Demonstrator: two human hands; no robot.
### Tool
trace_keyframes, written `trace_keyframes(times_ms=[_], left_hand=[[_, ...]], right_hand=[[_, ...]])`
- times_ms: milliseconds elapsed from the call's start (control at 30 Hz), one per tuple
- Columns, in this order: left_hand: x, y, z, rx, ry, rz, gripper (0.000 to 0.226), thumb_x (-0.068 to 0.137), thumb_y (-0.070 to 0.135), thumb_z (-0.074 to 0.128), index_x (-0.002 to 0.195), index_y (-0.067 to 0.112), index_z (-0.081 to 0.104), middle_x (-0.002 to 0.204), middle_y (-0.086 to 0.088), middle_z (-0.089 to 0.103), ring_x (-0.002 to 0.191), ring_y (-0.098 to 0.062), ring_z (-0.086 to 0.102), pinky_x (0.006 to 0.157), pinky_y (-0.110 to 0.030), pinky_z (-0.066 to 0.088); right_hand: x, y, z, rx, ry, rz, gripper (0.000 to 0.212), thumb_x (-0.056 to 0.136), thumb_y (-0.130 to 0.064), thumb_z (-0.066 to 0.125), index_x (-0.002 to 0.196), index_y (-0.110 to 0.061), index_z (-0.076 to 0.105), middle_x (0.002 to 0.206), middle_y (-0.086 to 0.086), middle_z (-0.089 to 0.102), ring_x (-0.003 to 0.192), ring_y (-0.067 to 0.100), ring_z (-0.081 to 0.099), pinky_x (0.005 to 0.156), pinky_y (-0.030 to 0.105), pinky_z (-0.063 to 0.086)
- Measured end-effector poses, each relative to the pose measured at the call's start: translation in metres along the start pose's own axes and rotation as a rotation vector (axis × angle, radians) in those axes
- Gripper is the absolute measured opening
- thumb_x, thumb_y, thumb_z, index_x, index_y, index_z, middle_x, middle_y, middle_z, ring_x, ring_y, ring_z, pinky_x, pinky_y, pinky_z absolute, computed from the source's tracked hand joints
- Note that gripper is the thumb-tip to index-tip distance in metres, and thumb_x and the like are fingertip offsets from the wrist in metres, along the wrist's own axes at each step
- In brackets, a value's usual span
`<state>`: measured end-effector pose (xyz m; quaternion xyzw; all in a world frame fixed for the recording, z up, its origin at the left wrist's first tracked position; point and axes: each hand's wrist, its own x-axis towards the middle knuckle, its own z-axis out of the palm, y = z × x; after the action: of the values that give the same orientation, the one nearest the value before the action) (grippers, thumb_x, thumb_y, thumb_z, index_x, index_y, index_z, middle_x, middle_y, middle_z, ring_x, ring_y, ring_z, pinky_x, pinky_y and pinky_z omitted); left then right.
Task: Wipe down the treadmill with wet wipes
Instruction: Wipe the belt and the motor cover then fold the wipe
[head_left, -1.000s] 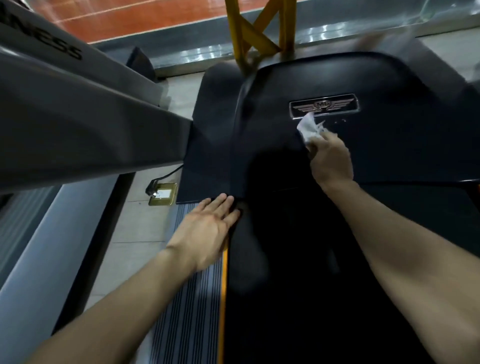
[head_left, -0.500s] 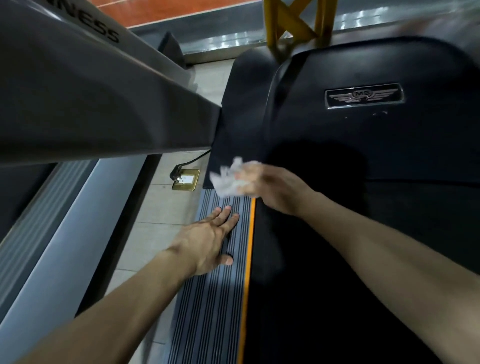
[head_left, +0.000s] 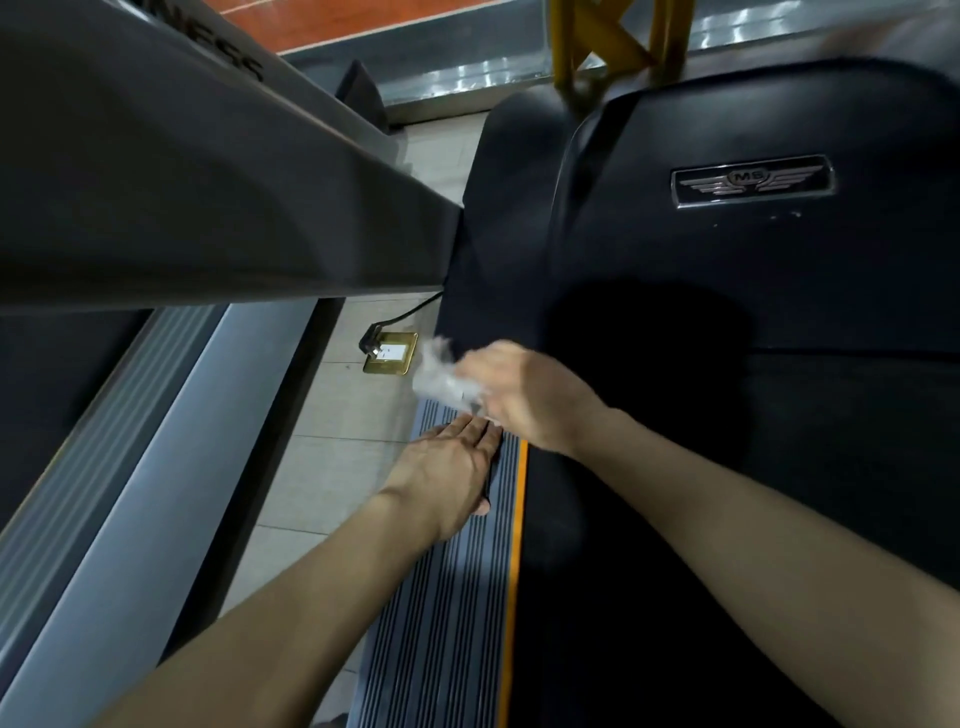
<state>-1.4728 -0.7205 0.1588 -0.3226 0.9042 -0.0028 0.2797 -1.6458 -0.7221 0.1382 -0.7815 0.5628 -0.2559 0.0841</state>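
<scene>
**Wipe at head of side rail, mid-task**

Head view only. Right hand (head_left: 524, 395), centre of frame and motion-blurred, grips a crumpled white wet wipe (head_left: 441, 379) in curled fingers. The wipe sits over the far end of the grey ribbed side rail (head_left: 447, 597), just above the left fingertips; the blur hides whether it touches the rail. Left hand (head_left: 447, 467) lies flat on the rail, palm down, fingers straight and together.

An orange edge strip (head_left: 514, 571) separates the rail from the black treadmill belt (head_left: 675, 571), lower right. The black motor cover (head_left: 727, 270) with its winged metal badge (head_left: 750, 181) is upper right. A brass floor socket (head_left: 390, 353) is left of the wipe.

Progress, as a judgement: the rail pass is probably just starting. No wet streaks show, so what is already done is unclear. The rail's length and the belt look left to do.
</scene>
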Motion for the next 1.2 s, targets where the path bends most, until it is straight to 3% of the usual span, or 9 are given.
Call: trace_keyframes(times_ms=[200, 367, 467, 600, 700, 867, 1000, 1100, 1200], left_hand=[[-0.021, -0.010, -0.007, -0.176, 0.396, -0.046, 0.044, 0.096, 0.034, 0.063, 0.139, 0.026, 0.058, 0.133, 0.002, 0.060, 0.118, -0.021, 0.063, 0.098, -0.040, 0.057], [0.018, -0.015, -0.019, -0.468, 0.446, -0.061, 0.025, 0.086, 0.035, 0.065, 0.108, 0.029, 0.056, 0.103, 0.009, 0.049, 0.096, -0.016, 0.054, 0.088, -0.041, 0.055], [0.048, -0.012, -0.016, -0.546, 0.387, -0.059, 0.032, 0.087, 0.043, 0.073, 0.106, 0.028, 0.054, 0.103, 0.007, 0.050, 0.100, -0.017, 0.054, 0.085, -0.037, 0.052], [0.062, -0.010, 0.002, -0.510, 0.464, -0.102, 0.032, 0.096, 0.045, 0.069, 0.106, 0.029, 0.043, 0.104, 0.004, 0.053, 0.097, -0.021, 0.057, 0.083, -0.039, 0.051], [0.066, -0.008, 0.006, -0.502, 0.500, -0.125, 0.030, 0.103, 0.042, 0.059, 0.119, 0.027, 0.039, 0.108, -0.002, 0.061, 0.093, -0.026, 0.063, 0.078, -0.045, 0.055], [0.064, 0.002, 0.007, -0.367, 0.534, -0.259, 0.036, 0.107, 0.035, 0.048, 0.143, 0.036, 0.044, 0.116, 0.002, 0.048, 0.105, -0.023, 0.054, 0.078, -0.039, 0.047], [0.048, 0.012, 0.016, -0.406, 0.588, -0.282, 0.067, 0.086, -0.006, 0.059, 0.136, 0.036, 0.045, 0.112, 0.003, 0.041, 0.104, -0.022, 0.047, 0.085, -0.042, 0.053], [0.059, -0.003, -0.004, -0.549, 0.710, -0.192, 0.055, 0.090, -0.008, 0.054, 0.128, 0.032, 0.050, 0.107, 0.005, 0.045, 0.091, -0.023, 0.056, 0.070, -0.040, 0.056], [0.088, -0.015, -0.017, -0.541, 0.771, -0.260, 0.047, 0.093, -0.006, 0.054, 0.125, 0.028, 0.054, 0.118, 0.002, 0.051, 0.098, -0.025, 0.058, 0.078, -0.043, 0.058]], right_hand=[[-0.001, 0.027, 0.008, -0.165, 0.005, -0.074, 0.018, 0.092, -0.021, 0.061, 0.101, -0.020, 0.077, 0.106, 0.006, 0.052, 0.096, 0.025, 0.052, 0.079, 0.039, 0.053], [-0.005, 0.028, -0.009, 0.176, -0.132, 0.204, 0.074, 0.094, -0.015, 0.072, 0.161, -0.025, 0.043, 0.135, 0.001, 0.060, 0.123, 0.022, 0.060, 0.102, 0.041, 0.051], [-0.021, 0.041, -0.013, 0.112, -0.150, 0.264, 0.072, 0.091, -0.020, 0.077, 0.157, -0.026, 0.047, 0.142, -0.005, 0.060, 0.131, 0.016, 0.055, 0.111, 0.036, 0.046], [-0.031, 0.059, -0.019, 0.106, 0.135, 0.280, 0.052, 0.087, -0.039, 0.082, 0.134, -0.020, 0.070, 0.126, -0.001, 0.069, 0.121, 0.021, 0.059, 0.107, 0.041, 0.050], [-0.040, 0.079, -0.028, -0.072, 0.229, 0.321, 0.034, 0.092, -0.024, 0.075, 0.125, -0.015, 0.076, 0.127, 0.006, 0.070, 0.124, 0.029, 0.061, 0.108, 0.044, 0.052], [-0.066, 0.098, -0.024, -0.096, -0.003, 0.413, 0.059, 0.100, -0.017, 0.064, 0.157, -0.022, 0.051, 0.169, -0.003, 0.037, 0.159, 0.016, 0.027, 0.130, 0.032, 0.021], [-0.071, 0.098, -0.023, -0.114, -0.043, 0.407, 0.069, 0.100, -0.017, 0.063, 0.164, -0.024, 0.038, 0.175, -0.004, 0.024, 0.163, 0.014, 0.014, 0.133, 0.032, 0.010], [-0.071, 0.101, -0.026, -0.118, -0.052, 0.403, 0.071, 0.101, -0.020, 0.062, 0.165, -0.028, 0.034, 0.175, -0.007, 0.021, 0.163, 0.011, 0.011, 0.131, 0.027, 0.005], [-0.072, 0.102, -0.025, -0.124, -0.051, 0.403, 0.072, 0.101, -0.021, 0.062, 0.166, -0.029, 0.032, 0.176, -0.008, 0.019, 0.163, 0.010, 0.010, 0.130, 0.026, 0.004]])
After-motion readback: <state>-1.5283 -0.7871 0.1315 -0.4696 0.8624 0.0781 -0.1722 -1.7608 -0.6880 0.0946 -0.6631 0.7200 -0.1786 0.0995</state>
